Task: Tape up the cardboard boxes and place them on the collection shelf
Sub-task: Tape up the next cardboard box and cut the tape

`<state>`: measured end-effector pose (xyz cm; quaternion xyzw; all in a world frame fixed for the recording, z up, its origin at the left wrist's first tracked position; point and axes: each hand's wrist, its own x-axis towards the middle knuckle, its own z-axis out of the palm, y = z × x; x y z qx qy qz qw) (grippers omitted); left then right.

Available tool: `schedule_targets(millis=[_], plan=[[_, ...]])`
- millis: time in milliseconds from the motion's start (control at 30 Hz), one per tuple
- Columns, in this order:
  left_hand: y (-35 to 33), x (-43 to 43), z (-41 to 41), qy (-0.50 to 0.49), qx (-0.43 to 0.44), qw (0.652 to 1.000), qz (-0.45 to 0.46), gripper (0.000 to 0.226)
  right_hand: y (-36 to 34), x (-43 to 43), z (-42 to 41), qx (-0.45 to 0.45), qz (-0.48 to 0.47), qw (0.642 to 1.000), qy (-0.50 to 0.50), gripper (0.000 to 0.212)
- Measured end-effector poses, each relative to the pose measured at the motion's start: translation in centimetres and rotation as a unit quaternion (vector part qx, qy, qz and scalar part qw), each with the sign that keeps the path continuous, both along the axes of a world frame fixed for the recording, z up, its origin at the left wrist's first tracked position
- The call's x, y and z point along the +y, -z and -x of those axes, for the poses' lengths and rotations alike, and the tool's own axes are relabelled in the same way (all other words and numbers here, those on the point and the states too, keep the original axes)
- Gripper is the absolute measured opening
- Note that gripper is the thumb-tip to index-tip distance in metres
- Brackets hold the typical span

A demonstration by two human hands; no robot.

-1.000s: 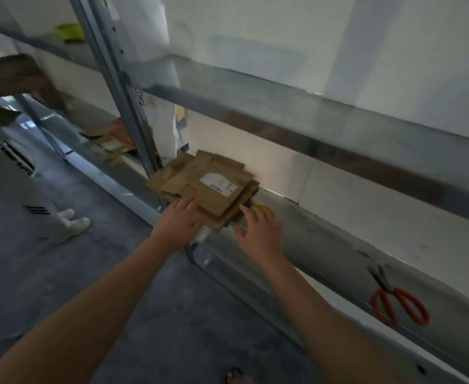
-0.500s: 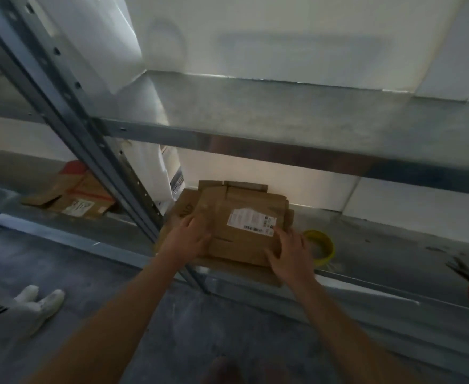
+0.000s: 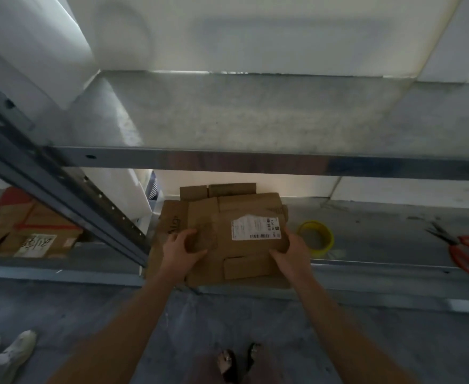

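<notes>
A stack of flattened brown cardboard boxes (image 3: 222,217) lies on the lower metal shelf (image 3: 380,245), partly over its front edge. The top flat box (image 3: 244,245) carries a white shipping label. My left hand (image 3: 180,252) grips the left edge of that top box, thumb on top. At its right edge my right hand (image 3: 291,252) holds it with curled fingers. A yellow tape roll (image 3: 315,236) lies flat on the shelf just right of the stack.
Red-handled scissors (image 3: 460,252) lie at the shelf's far right. A slanted metal upright (image 3: 61,187) crosses left of the stack, with more cardboard boxes (image 3: 31,231) behind it. An upper shelf (image 3: 255,120) overhangs. Another person's white shoes (image 3: 3,353) stand on the floor at left.
The view has swung to face the shelf squarely. Both hands went from reaching toward the stack to holding the top flat box at its two sides.
</notes>
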<state>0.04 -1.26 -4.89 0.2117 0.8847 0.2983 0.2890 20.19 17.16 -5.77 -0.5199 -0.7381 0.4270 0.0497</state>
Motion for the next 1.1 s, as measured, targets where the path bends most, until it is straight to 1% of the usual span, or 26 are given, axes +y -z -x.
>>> schedule_targets(millis=[67, 133, 267, 367, 467, 600, 667, 767, 833, 900, 1100], plan=[[-0.1, 0.3, -0.2, -0.004, -0.018, 0.999, -0.032, 0.070, -0.3, 0.3, -0.1, 0.005, 0.003, 1.000, 0.006, 0.079], [-0.5, 0.6, -0.3, -0.009, -0.037, 0.997, -0.062, 0.076, -0.6, 0.5, -0.2, 0.014, -0.005, 1.000, 0.012, 0.075], [-0.9, 0.9, -0.3, -0.016, -0.076, 0.989, -0.125, 0.077, -2.0, 0.9, -1.7, 0.056, -0.012, 0.998, 0.029, 0.073], [-1.6, 1.8, -1.6, 0.021, -0.083, 0.984, -0.155, 0.081, -3.1, 1.7, -4.4, 0.094, -0.020, 0.994, 0.046, 0.078], [-2.7, 4.0, -3.9, 0.058, -0.089, 0.981, -0.163, 0.085, -4.0, 2.8, -7.4, 0.102, -0.032, 0.993, 0.058, 0.080], [-4.4, 7.5, -8.1, 0.082, -0.109, 0.973, -0.186, 0.077, -5.2, 5.1, -11.6, 0.137, -0.009, 0.988, 0.072, 0.075], [-4.8, 9.4, -10.5, 0.096, -0.117, 0.969, -0.193, 0.079, -5.5, 6.7, -14.0, 0.163, 0.011, 0.983, 0.081, 0.076], [-5.1, 12.8, -14.7, 0.126, -0.071, 0.972, -0.183, 0.088, -5.2, 9.9, -18.3, 0.187, 0.024, 0.978, 0.085, 0.081], [-5.0, 15.2, -17.9, 0.123, -0.055, 0.973, -0.185, 0.089, -4.7, 12.5, -21.5, 0.189, 0.026, 0.978, 0.078, 0.082], [-4.6, 17.6, -21.5, 0.104, -0.058, 0.976, -0.183, 0.089, -4.3, 15.2, -24.8, 0.181, 0.023, 0.981, 0.062, 0.082], [-4.3, 22.8, -31.2, 0.061, -0.055, 0.984, -0.159, 0.094, -4.0, 21.8, -33.2, 0.144, -0.014, 0.989, 0.009, 0.090]])
